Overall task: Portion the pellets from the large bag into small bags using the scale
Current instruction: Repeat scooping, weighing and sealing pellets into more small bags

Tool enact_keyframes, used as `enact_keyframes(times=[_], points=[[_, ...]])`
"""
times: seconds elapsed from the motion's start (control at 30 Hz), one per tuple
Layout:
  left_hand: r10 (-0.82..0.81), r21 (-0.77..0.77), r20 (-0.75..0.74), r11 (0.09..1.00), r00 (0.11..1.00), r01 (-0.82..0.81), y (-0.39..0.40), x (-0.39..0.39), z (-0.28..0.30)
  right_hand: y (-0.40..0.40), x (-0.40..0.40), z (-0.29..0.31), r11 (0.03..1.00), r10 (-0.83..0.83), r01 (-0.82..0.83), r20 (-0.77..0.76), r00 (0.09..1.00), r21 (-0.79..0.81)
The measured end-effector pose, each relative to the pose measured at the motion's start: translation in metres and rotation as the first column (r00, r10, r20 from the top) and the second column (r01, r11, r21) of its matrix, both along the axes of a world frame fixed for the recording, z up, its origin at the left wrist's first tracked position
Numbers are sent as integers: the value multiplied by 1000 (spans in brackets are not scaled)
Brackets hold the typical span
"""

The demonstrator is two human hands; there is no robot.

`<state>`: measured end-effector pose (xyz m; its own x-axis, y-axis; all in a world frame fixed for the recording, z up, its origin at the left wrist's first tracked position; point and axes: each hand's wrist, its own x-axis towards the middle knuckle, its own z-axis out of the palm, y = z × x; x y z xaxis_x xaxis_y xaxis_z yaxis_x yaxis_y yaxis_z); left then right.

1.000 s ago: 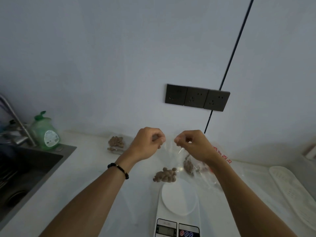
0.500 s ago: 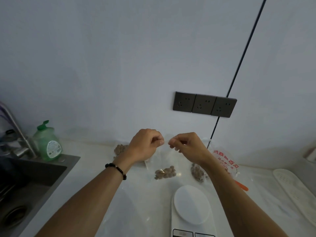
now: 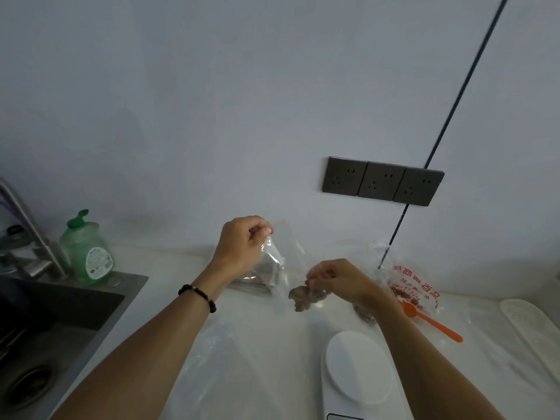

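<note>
1. My left hand (image 3: pixel 242 247) is raised above the worktop (image 3: pixel 257 344), its fingers (image 3: pixel 264 231) curled and pinching the top edge of a clear small bag (image 3: pixel 274 262).
2. That small bag hangs down from my grip, tilted toward the right, its lower end reaching the worktop near a clump of brown pellets (image 3: pixel 298 297).
3. My right hand (image 3: pixel 336 278) is lower, just beside the pellets, with fingers bent and closed on the bag's lower part where the pellets sit; the exact contact is blurred, so I cannot tell how much plastic I hold.
4. Behind my left hand, a flattened clear bag (image 3: pixel 251 283) lies on the worktop, with something dark inside that I cannot make out.
5. The large bag (image 3: pixel 415 289), clear with red print, sits to the right of my right wrist against the wall, and brown pellets show through it.
6. An orange scoop (image 3: pixel 436 324) lies with its head at the large bag and its handle pointing toward the right front.
7. The white scale (image 3: pixel 360 371) stands in front of my right forearm, its round platter bare.
8. At the left are a dark sink (image 3: pixel 60 307), a metal faucet (image 3: pixel 33 231) and a green soap bottle (image 3: pixel 88 250).
9. A triple wall socket (image 3: pixel 381 181) is on the wall above the large bag.
10. A black bead bracelet (image 3: pixel 198 295) circles my left wrist.
</note>
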<state>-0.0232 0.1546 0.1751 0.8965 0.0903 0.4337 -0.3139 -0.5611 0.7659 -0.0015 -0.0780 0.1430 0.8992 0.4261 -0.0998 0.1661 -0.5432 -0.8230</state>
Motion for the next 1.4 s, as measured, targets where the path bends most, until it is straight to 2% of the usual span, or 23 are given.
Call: enact_keyframes(times=[0.03, 0.1, 0.2, 0.33, 0.53, 0.6, 0.67, 0.73, 0.77, 0.83, 0.9, 0.97, 1.0, 1.07, 1.13, 1.4], points=[[36, -25, -5, 999, 999, -36, 7, 3, -6, 2, 5, -6, 998, -13, 13, -1, 1000, -56], [102, -51, -27, 993, 994, -103, 21, 11, -21, 8, 16, -20, 996, -61, 57, -47, 997, -64], [234, -90, -44, 967, 971, -237, 43, 29, -44, 26, 35, -33, 966, -215, 239, -204, 955, 100], [340, -26, -107, 938, 934, -344, 72, 60, -73, 53, 74, -41, 884, -340, 409, -287, 896, 229], [388, 37, -251, 919, 887, -392, 102, 94, -121, 100, 130, -92, 795, -533, 589, -296, 793, 147], [347, 58, -318, 936, 882, -348, 109, 102, -138, 110, 141, -113, 772, -590, 629, -270, 761, 88], [321, 165, -339, 946, 884, -280, 112, 104, -155, 115, 149, -131, 748, -634, 662, -248, 733, 43], [284, 393, -188, 899, 940, -193, 113, 101, -171, 118, 152, -139, 737, -650, 675, -240, 721, 33], [208, 506, -114, 853, 971, -124, 113, 100, -179, 119, 152, -140, 745, -645, 666, -225, 730, 22], [47, 668, -129, 742, 991, 52, 111, 97, -188, 121, 146, -137, 793, -609, 608, -99, 787, -49], [18, 731, -181, 672, 983, 123, 110, 96, -198, 124, 132, -134, 839, -495, 523, 186, 849, -152], [46, 759, -195, 640, 980, 121, 111, 98, -205, 126, 117, -134, 886, -232, 378, 450, 862, -267], [54, 772, -194, 624, 980, 118, 111, 99, -207, 126, 112, -138, 891, -71, 281, 501, 862, -357], [59, 776, -182, 622, 981, 107, 112, 102, -212, 125, 104, -146, 832, 186, 122, 481, 857, -540], [63, 761, -176, 641, 982, 95, 113, 103, -215, 124, 104, -153, 762, 292, 80, 451, 843, -643], [77, 760, -159, 646, 984, 72, 111, 95, -208, 121, 103, -143, 699, 302, 55, 364, 881, -713]])
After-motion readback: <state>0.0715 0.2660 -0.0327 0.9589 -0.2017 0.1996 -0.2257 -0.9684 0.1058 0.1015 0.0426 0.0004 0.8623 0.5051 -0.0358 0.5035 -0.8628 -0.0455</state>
